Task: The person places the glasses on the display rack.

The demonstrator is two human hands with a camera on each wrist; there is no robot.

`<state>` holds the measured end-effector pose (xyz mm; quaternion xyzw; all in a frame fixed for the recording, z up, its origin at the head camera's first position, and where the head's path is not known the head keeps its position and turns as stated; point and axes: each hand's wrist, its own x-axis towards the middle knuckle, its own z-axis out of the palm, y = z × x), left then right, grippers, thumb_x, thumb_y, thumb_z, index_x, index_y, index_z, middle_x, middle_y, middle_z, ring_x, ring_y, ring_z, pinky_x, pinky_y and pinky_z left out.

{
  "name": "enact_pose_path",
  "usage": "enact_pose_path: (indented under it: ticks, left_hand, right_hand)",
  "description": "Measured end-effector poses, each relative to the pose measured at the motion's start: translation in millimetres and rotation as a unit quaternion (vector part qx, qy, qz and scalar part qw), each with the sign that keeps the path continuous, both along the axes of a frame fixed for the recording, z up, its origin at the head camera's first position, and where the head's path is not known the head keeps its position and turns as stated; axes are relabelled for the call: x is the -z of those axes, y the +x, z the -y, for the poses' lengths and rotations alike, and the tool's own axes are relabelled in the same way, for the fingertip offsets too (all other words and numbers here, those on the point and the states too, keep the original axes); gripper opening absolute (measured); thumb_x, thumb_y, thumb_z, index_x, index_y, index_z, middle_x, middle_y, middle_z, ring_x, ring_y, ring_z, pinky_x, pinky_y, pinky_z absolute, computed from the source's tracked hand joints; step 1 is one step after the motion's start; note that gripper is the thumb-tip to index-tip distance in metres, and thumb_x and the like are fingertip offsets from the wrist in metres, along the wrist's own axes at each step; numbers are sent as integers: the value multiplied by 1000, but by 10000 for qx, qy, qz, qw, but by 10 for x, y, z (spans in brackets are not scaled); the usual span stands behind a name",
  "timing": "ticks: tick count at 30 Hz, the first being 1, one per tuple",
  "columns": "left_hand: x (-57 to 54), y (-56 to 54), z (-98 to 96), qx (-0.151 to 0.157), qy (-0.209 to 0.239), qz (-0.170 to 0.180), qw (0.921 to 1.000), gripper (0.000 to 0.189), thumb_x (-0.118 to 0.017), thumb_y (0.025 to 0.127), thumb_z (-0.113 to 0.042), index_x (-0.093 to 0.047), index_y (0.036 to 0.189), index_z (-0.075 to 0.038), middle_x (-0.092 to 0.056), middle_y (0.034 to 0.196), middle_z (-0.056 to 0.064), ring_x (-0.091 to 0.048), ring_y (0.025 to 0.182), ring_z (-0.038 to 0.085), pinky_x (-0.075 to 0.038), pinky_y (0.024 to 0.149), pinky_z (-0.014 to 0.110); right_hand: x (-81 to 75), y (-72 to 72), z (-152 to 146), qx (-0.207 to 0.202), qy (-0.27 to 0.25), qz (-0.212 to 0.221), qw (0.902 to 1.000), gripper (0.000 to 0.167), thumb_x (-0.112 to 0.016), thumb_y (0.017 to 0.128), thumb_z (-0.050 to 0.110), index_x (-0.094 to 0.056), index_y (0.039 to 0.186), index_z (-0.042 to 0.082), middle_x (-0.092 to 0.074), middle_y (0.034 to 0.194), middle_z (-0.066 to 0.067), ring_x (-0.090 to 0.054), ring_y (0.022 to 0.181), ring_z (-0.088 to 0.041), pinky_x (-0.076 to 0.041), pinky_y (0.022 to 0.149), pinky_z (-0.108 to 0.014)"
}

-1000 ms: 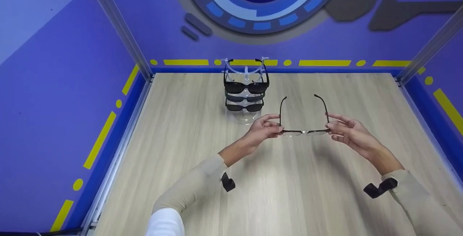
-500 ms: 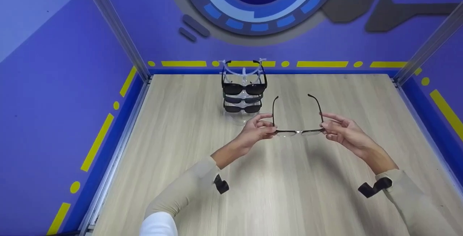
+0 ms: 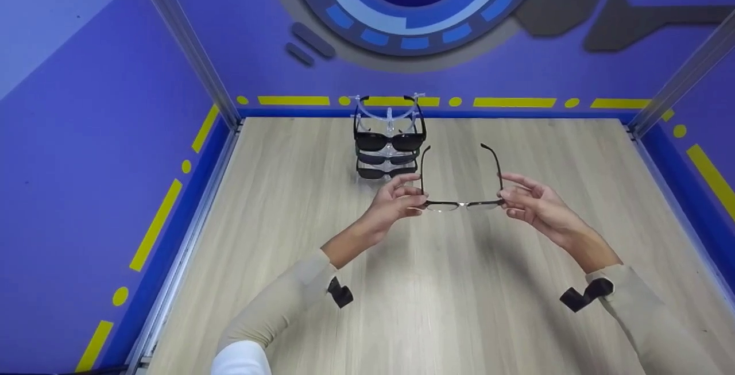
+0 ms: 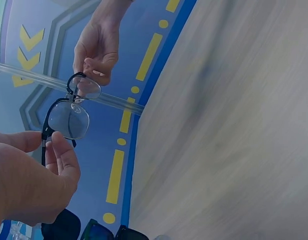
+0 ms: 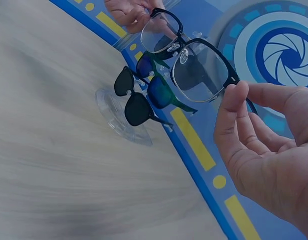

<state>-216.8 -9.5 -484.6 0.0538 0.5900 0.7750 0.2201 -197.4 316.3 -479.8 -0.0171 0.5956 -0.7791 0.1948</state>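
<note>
A pair of eyeglasses point(image 3: 463, 204) with clear lenses and a dark upper rim is held up above the table, its temples unfolded and pointing away. My left hand point(image 3: 395, 204) pinches the left hinge corner between thumb and fingers. At the opposite corner my right hand point(image 3: 537, 207) pinches the frame the same way. The right wrist view shows thumb and fingertips of the right hand point(image 5: 264, 135) on the rim's end. In the left wrist view the left hand point(image 4: 36, 170) grips the hinge beside a clear lens point(image 4: 68, 120).
Behind the left hand stands a clear display stand point(image 3: 390, 119) bearing black sunglasses point(image 3: 389, 142) on top and two more pairs below. The wooden table point(image 3: 436, 306) is bounded by blue printed walls point(image 3: 189, 30) with metal corner posts.
Both hands have carried the eyeglasses leftward and slightly away, closer to the display stand. The left fingers now overlap the lowest sunglasses in the head view. The grip looks the same.
</note>
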Motion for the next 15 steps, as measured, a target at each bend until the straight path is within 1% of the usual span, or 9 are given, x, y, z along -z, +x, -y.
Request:
enact_pose_path:
  ticks: [8, 12, 15]
  left_hand:
    - [-122, -51, 31, -31, 45, -126, 9999, 52, -65, 96, 2, -47, 145, -3, -66, 99, -1, -69, 84, 9, -59, 85, 26]
    - [-175, -62, 48, -67, 62, -94, 9999, 51, -64, 96, 3, -49, 143, -5, -66, 99, -1, -69, 84, 9, -60, 85, 25]
    - [-216, -68, 56, -40, 53, -140, 9999, 50, -64, 96, 3, -50, 143, -6, -66, 98, -1, -69, 85, 10, -59, 85, 25]
  right_hand:
    - [-87, -58, 41, 54, -115, -155, 9998, 42, -56, 103, 1, -48, 142, 16, -73, 95, 3, -71, 84, -8, -58, 76, -21]
    - [-122, -73, 58, 29, -52, -232, 9997, 42, -56, 103, 2, -49, 142, 17, -73, 95, 3, -71, 84, -8, -58, 76, -21]
    - [-147, -79, 64, 30, -13, -277, 9996, 42, -56, 103, 1, -49, 141, 17, -73, 95, 4, -70, 84, -8, -58, 76, -21]
